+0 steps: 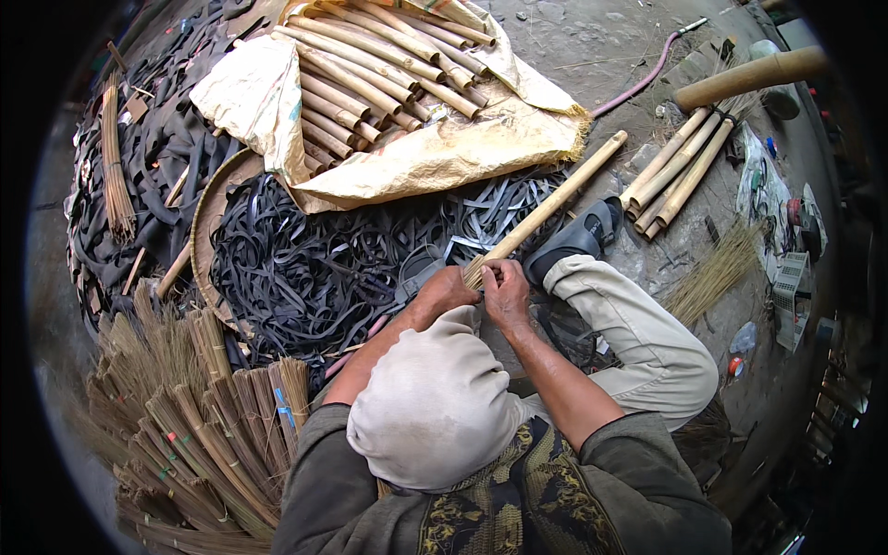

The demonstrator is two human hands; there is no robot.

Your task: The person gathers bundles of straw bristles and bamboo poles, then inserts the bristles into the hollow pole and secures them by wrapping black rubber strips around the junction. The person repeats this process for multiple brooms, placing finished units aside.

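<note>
A pale bamboo pole (560, 197) slants away from my hands to the upper right. At its near end, thin stiff bristles (474, 273) show between my fingers. My left hand (450, 294) is closed around this end, though its fingertips are partly hidden. Right beside it, my right hand (506, 292) has its fingers bent in a pinch against the same end. Whatever small piece lies between the right fingers is too hidden to make out. Beyond my left hand lies a heap of dark rubber strips (287, 268).
Cut bamboo poles (370, 69) lie on an open woven sack (453, 171). Bundled bristles (203, 416) stand at the lower left. Tied bamboo poles (680, 171), loose bristles (717, 277) and a purple hose (647, 76) lie right. My cream-trousered leg (638, 342) and sandal (578, 240) are near my right hand.
</note>
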